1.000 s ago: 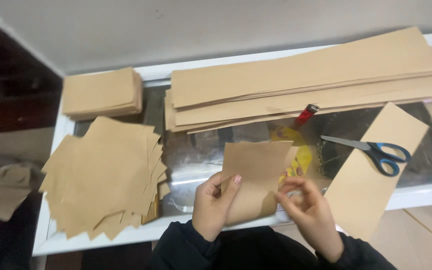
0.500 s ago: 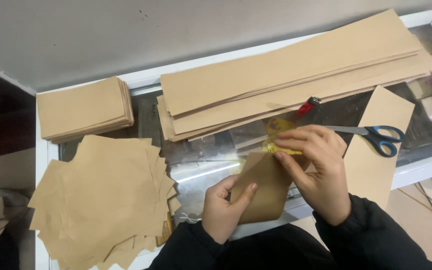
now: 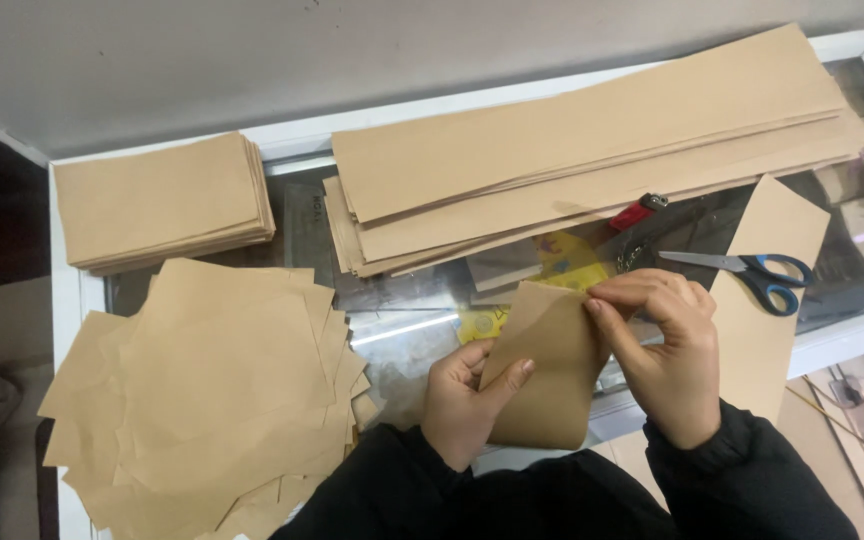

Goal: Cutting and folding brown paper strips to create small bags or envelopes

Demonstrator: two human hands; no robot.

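Head view: both hands pinch a folded brown paper piece (image 3: 544,365) above the glass counter (image 3: 402,330); the left hand (image 3: 467,400) grips its side, the right hand (image 3: 664,345) its top edge, scissors (image 3: 752,270) nearby.

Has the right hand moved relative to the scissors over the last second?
Yes. The right hand rose from the table's near edge toward the scissors, now pinching the brown paper piece by its top edge.

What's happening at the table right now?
A person is folding a brown paper sheet over a glass-topped table. The left hand grips its lower edge; the right hand pinches the top corner. Loose cut sheets lie at left, long strips behind, scissors at right.
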